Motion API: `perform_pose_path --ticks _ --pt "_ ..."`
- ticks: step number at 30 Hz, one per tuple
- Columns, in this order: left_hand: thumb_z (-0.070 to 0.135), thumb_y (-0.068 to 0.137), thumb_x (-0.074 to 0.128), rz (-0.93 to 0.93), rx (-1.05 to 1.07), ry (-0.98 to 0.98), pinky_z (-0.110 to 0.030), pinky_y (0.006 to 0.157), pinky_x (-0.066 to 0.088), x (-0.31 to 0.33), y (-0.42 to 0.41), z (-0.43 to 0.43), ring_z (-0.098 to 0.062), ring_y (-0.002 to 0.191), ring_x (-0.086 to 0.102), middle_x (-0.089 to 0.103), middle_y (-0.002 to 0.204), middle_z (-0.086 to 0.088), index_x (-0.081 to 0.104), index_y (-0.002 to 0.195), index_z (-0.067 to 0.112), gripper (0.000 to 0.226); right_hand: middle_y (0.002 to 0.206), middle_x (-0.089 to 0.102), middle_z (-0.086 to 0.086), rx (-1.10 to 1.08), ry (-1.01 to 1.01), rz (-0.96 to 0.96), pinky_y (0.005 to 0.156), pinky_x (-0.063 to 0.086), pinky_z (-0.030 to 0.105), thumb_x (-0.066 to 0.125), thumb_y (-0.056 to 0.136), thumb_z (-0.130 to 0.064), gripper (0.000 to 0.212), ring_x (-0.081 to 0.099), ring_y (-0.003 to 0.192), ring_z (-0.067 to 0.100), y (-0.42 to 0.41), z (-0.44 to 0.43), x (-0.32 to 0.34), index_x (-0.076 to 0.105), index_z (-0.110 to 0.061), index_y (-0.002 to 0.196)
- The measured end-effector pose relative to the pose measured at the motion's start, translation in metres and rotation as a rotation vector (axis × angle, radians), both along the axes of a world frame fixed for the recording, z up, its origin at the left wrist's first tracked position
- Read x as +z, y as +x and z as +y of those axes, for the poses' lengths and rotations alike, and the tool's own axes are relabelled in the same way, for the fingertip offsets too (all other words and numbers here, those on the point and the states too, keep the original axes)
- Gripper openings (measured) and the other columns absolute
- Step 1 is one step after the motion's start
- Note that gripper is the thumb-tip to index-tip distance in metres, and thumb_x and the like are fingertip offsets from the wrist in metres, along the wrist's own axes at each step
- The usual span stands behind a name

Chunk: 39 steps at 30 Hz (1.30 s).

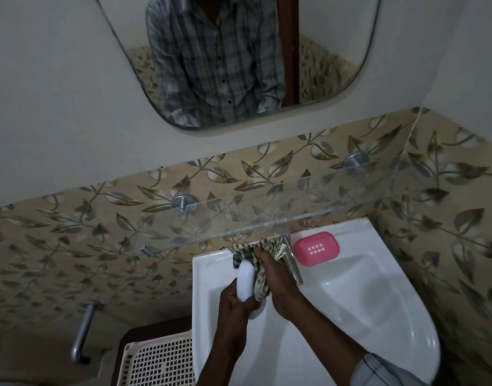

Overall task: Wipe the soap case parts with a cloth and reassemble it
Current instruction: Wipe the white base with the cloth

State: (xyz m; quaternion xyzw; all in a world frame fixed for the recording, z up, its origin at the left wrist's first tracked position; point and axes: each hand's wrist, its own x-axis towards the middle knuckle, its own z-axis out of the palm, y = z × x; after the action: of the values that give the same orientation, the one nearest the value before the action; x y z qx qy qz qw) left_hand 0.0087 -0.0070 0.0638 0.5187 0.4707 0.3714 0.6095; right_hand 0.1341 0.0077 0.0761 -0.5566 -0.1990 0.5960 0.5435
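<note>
A white soap case part (246, 282) stands on end over the sink's left side, and my left hand (236, 305) grips its lower end. My right hand (275, 285) presses a striped checked cloth (251, 256) against the right side of the white part. The cloth bunches up behind both hands toward the tap. A pink soap case part (317, 248) with small drain slots lies on the sink's back ledge, to the right of the tap and apart from both hands.
The white sink (378, 310) fills the lower right, with a chrome tap (290, 260) at its back. A glass shelf (239, 218) juts out above it. A cream lattice basket (158, 360) and a metal bar (82, 332) sit at the lower left. A mirror (336, 51) hangs above.
</note>
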Motion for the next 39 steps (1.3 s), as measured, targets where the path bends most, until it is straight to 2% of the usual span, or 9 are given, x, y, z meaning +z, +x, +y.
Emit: perform_pose_path --ticks 6,11,15,18,24,26,29,36,39 --pt "0.025 0.064 0.079 -0.018 -0.001 0.035 -0.028 0.076 0.060 0.011 0.000 0.008 -0.021 0.096 0.076 0.080 0.104 -0.005 0.080 0.104 0.023 0.040 0.080 0.079 -0.002 -0.060 0.026 -0.071 0.067 0.053 0.026 0.056 0.091 -0.036 0.031 0.073 0.073 0.008 -0.002 0.003 0.012 0.078 -0.020 0.077" --pt "0.002 0.063 0.071 0.155 -0.206 0.005 -0.036 0.081 0.058 0.038 -0.008 0.043 -0.027 0.090 0.076 0.080 0.094 -0.017 0.080 0.093 0.005 0.031 0.091 0.076 -0.001 0.046 0.270 -0.418 0.083 0.054 0.030 0.058 0.082 -0.040 0.021 0.070 0.090 0.010 0.000 -0.010 0.014 0.073 -0.025 0.087" --pt "-0.003 0.064 0.068 0.049 -0.193 0.028 -0.050 0.083 0.058 0.034 -0.007 0.033 -0.044 0.095 0.073 0.077 0.097 -0.026 0.077 0.095 -0.003 0.033 0.096 0.078 -0.010 0.016 0.232 -0.271 0.096 0.053 0.037 0.058 0.082 -0.047 0.020 0.070 0.100 0.009 0.005 -0.019 0.008 0.075 -0.042 0.090" --pt "0.001 0.063 0.069 -0.028 -0.088 0.024 -0.041 0.076 0.060 0.022 -0.006 0.022 -0.036 0.091 0.076 0.079 0.099 -0.020 0.080 0.100 0.007 0.039 0.091 0.079 -0.003 -0.038 0.064 -0.160 0.096 0.053 0.048 0.056 0.083 -0.045 0.023 0.072 0.095 0.017 0.012 -0.021 0.004 0.077 -0.038 0.083" --pt "-0.005 0.064 0.062 -0.052 -0.116 0.000 -0.039 0.070 0.058 0.019 -0.007 0.025 -0.035 0.086 0.075 0.078 0.096 -0.024 0.080 0.096 0.003 0.037 0.120 0.071 -0.012 0.079 0.200 -0.308 0.105 0.045 0.026 0.058 0.085 -0.040 0.037 0.060 0.120 0.008 0.001 -0.027 0.002 0.068 -0.028 0.118" --pt "-0.002 0.062 0.066 -0.089 -0.050 0.013 -0.041 0.071 0.059 0.020 -0.004 0.021 -0.037 0.088 0.075 0.078 0.098 -0.024 0.080 0.098 0.004 0.039 0.099 0.079 -0.004 -0.061 0.085 -0.139 0.095 0.053 0.039 0.057 0.093 -0.033 0.022 0.071 0.103 0.019 0.010 -0.027 -0.001 0.076 -0.025 0.096" --pt "0.009 0.064 0.075 -0.131 0.076 0.026 -0.042 0.076 0.060 0.013 0.010 0.008 -0.037 0.094 0.075 0.078 0.103 -0.022 0.079 0.104 0.005 0.041 0.090 0.080 0.004 -0.159 -0.014 0.025 0.074 0.058 0.035 0.052 0.098 -0.027 0.032 0.075 0.086 0.022 0.009 -0.025 -0.004 0.080 -0.027 0.083" --pt "0.022 0.063 0.088 -0.197 0.096 -0.010 -0.041 0.085 0.060 0.008 0.018 -0.014 -0.042 0.108 0.071 0.075 0.112 -0.025 0.076 0.111 0.000 0.054 0.069 0.074 0.011 -0.303 -0.144 0.252 0.056 0.053 0.029 0.051 0.094 -0.023 0.030 0.069 0.058 0.024 0.000 -0.010 -0.001 0.073 -0.007 0.081" --pt "0.039 0.073 0.084 -0.239 -0.042 -0.147 -0.045 0.095 0.058 0.030 0.003 -0.005 -0.042 0.116 0.067 0.071 0.121 -0.027 0.071 0.121 -0.004 0.066 0.088 0.074 0.014 -0.312 -0.082 0.097 0.067 0.059 0.035 0.050 0.096 -0.023 0.028 0.071 0.075 0.026 0.008 -0.011 0.004 0.069 -0.003 0.098"
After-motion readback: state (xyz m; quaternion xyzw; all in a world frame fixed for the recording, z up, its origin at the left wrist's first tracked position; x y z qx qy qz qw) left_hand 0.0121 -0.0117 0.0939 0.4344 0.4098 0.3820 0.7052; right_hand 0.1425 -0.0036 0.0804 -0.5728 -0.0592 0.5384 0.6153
